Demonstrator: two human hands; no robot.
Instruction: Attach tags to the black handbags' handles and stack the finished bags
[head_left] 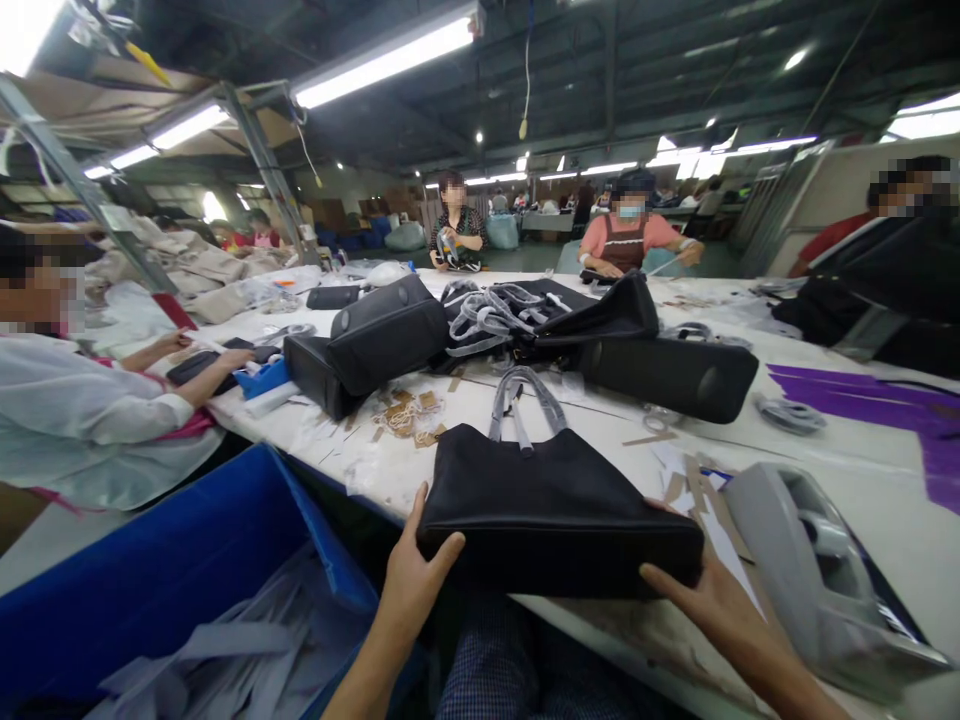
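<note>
A black handbag lies at the table's front edge with its base turned toward me. Its two handles, wrapped in pale plastic, stretch away over the tabletop. My left hand grips the bag's left end, thumb on the base side and fingers behind. At the opposite end, my right hand holds the bag in the same way, its fingers partly hidden. Beyond it rises a heap of black bags with wrapped handles tangled on top.
A blue bin of pale strips stands at my left. On the table are a grey tape dispenser, tags with strings and purple material. Co-workers sit around the table, one close by on the left.
</note>
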